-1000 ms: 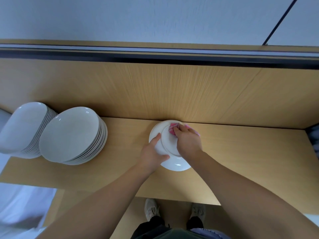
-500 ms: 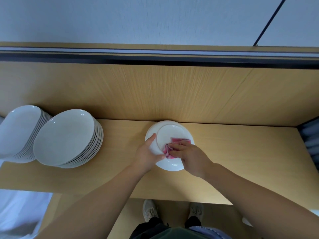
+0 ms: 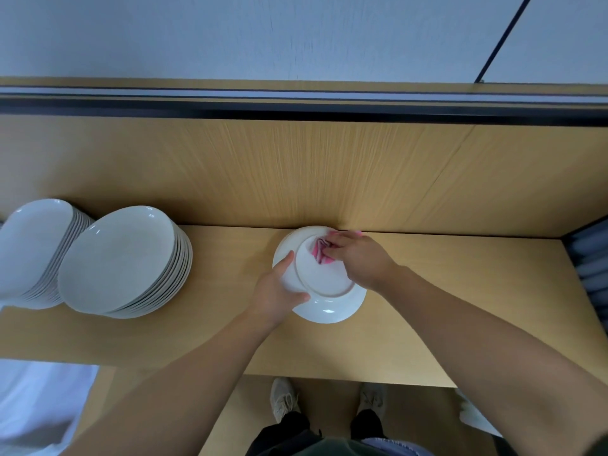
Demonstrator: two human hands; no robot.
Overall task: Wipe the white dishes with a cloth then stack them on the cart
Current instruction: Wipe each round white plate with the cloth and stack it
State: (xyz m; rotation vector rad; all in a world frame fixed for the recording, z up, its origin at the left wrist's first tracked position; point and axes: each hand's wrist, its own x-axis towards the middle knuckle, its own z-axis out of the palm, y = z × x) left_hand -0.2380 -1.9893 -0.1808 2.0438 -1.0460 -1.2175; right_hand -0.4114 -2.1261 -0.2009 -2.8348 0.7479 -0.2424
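Head view, looking straight down. The plate is upside down, foot ring facing up, over the middle of the wooden counter and close to the back panel. Whether it rests on the wood or hangs just above it, I cannot tell.

The left hand grips the plate's left rim, thumb lying up along the edge and a finger curled across the underside. The right hand comes in from the right with its fingers curled round a bunched pink cloth, pressing it onto the plate's base at the far side, just inside the foot ring.

Off to the left, well apart from the action, two stacks of white dishes stand on the same counter. The near stack is tall and face up. The far stack sits just beside it, touching or nearly so, and is cut by the frame edge.

Down below the counter's front edge, a pair of pale shoes shows on the floor.
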